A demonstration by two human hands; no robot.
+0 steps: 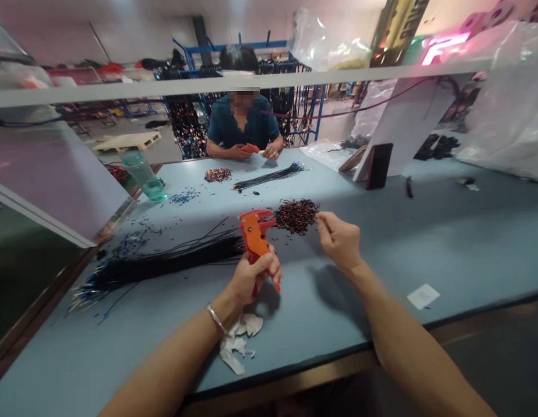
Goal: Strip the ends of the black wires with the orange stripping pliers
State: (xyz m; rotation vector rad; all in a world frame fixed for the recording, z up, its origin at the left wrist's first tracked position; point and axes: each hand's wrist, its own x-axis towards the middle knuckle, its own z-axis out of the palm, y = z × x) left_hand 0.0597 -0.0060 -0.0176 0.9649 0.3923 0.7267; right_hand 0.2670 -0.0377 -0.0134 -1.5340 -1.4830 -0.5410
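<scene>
An orange and red wire stripper (255, 234) stands upright in my left hand (257, 272), its jaws pointing to the right. My right hand (341, 237) is closed in a pinch at the right edge of a pile of small dark and copper-coloured pieces (297, 216). Whatever its fingertips hold, if anything, is too small to make out. Left of the stripper lies a long bundle of black wires (164, 260), with blue and bare ends at its far left. Crumpled white tissue (240, 341) rests below my left wrist.
Across the blue table a co-worker (242, 124) holds a similar red tool. Before them lie a copper-coloured pile (218, 174) and a smaller wire bundle (271, 176). A green bottle (145, 176) stands left, a dark phone-like slab (379, 166) right. A white shelf bar (269, 81) crosses overhead.
</scene>
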